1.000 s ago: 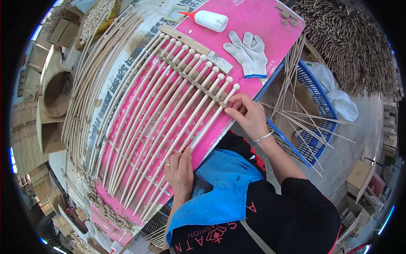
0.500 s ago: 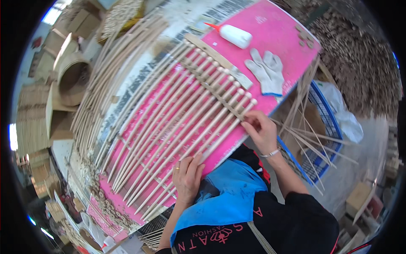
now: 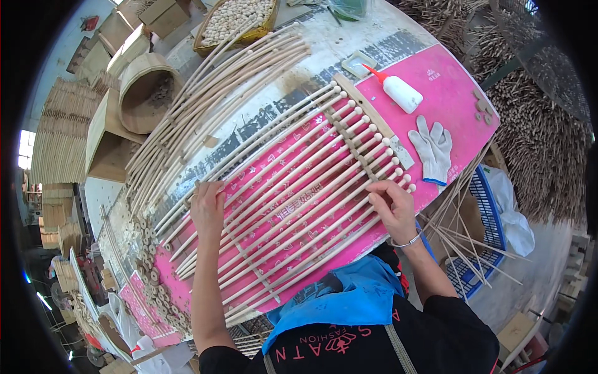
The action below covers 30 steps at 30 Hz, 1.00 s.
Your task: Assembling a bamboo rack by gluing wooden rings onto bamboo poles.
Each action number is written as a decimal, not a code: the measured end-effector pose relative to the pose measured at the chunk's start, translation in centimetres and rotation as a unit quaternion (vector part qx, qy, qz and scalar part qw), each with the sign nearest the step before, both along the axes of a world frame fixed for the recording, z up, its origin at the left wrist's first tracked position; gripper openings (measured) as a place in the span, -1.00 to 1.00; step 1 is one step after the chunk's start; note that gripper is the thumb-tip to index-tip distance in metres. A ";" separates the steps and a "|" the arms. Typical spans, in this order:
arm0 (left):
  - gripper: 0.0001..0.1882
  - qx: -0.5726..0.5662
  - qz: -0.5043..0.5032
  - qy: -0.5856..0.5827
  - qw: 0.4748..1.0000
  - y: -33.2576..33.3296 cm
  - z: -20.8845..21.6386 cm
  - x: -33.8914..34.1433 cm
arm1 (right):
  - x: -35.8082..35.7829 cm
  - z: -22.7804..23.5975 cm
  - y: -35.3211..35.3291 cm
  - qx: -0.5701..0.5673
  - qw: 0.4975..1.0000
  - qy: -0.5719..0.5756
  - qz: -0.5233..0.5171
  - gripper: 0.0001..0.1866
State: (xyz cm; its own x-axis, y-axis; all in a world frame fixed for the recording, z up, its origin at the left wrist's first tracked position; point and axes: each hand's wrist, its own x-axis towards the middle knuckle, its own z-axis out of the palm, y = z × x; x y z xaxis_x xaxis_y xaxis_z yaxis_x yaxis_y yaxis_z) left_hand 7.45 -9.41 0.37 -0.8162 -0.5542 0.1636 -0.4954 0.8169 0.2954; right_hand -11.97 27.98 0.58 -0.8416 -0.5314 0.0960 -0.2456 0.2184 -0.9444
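Note:
Long pale wooden rods (image 3: 293,168) with round ball tips (image 3: 375,136) lie side by side, slanting across a pink patterned mat. A notched wooden strip (image 3: 351,147) crosses them near their ball ends. My right hand (image 3: 395,210) is closed, thumb and fingertips pinched at the near end of this strip, between the rods. My left hand (image 3: 208,209) reaches over the rods to their far side. Its fingers are closed around a rod near its plain end, though the fingertips are partly hidden. A flat wooden bar (image 3: 367,112) lies beside the ball tips.
A white glue bottle (image 3: 402,93) with a red nozzle and a white glove (image 3: 431,149) lie on the mat's right part. Small wooden rings (image 3: 156,287) are scattered at the left edge. More rods (image 3: 218,87) and a ball-filled basket (image 3: 240,22) are beyond. A blue crate (image 3: 492,206) stands at right.
My left hand has moved from the nearest rods across to the far side, farther left. My right hand stays by the strip's near end. The whole view has shifted.

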 end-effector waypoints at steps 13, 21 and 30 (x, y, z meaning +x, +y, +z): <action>-0.87 -0.142 -0.038 0.058 0.987 0.6 4.0 2.5 | 2.0 0.2 -11.3 -0.076 0.970 -0.142 0.182 -0.63; -0.67 -0.157 -0.069 0.032 0.985 7.2 8.5 7.4 | 3.9 0.3 -16.1 -0.175 0.855 -0.467 0.146 -0.58; -0.45 0.006 -0.020 0.052 0.998 9.3 9.9 11.0 | 4.0 3.2 -13.7 -0.176 0.865 -0.426 0.200 -0.62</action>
State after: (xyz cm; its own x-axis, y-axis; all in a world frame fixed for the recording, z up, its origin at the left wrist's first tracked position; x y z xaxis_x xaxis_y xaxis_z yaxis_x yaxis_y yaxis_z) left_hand 18.49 -0.14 10.27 -0.8162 -0.5245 0.2424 -0.4289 0.8311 0.3540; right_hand -7.93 14.24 3.78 -0.4416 -0.8607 -0.2534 0.5828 -0.0605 -0.8103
